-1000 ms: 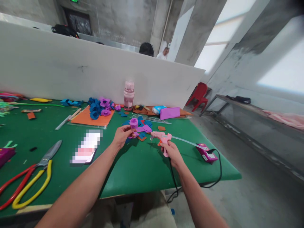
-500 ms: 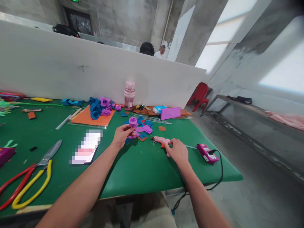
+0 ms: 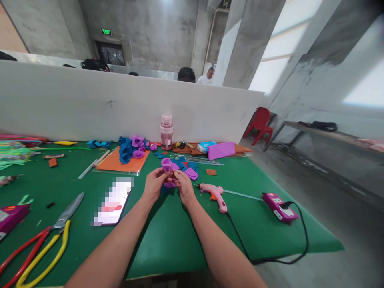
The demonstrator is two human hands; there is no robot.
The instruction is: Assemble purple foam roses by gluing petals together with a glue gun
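Between thumb and fingers my left hand (image 3: pixel 153 185) pinches a purple felt-like flower (image 3: pixel 167 163), held upright above the table. My right hand (image 3: pixel 184 186) has closed in from the other side, its fingertips meeting the left ones at the flower's base. Exactly what the right fingertips grip there is partly hidden. Purple petal pieces (image 3: pixel 191 173) and blue pieces (image 3: pixel 189 165) lie just behind my hands. To the right, a pink glue gun (image 3: pixel 212 190) rests on its side on the green table, a clear glue stick (image 3: pixel 240 194) in its back end.
A phone (image 3: pixel 115 202) and large scissors (image 3: pixel 61 224) lie to the left. Behind are finished blue and purple flowers (image 3: pixel 126 151) on an orange sheet (image 3: pixel 132 164) and a pink bottle (image 3: pixel 167 132). The gun's black cord (image 3: pixel 237 232) runs off the table's front; a purple box (image 3: pixel 279 208) stands right.
My right hand has let go of the glue gun, leaving it on the table, and moved left to the flower. My left hand keeps holding the flower. The view has tilted up slightly.
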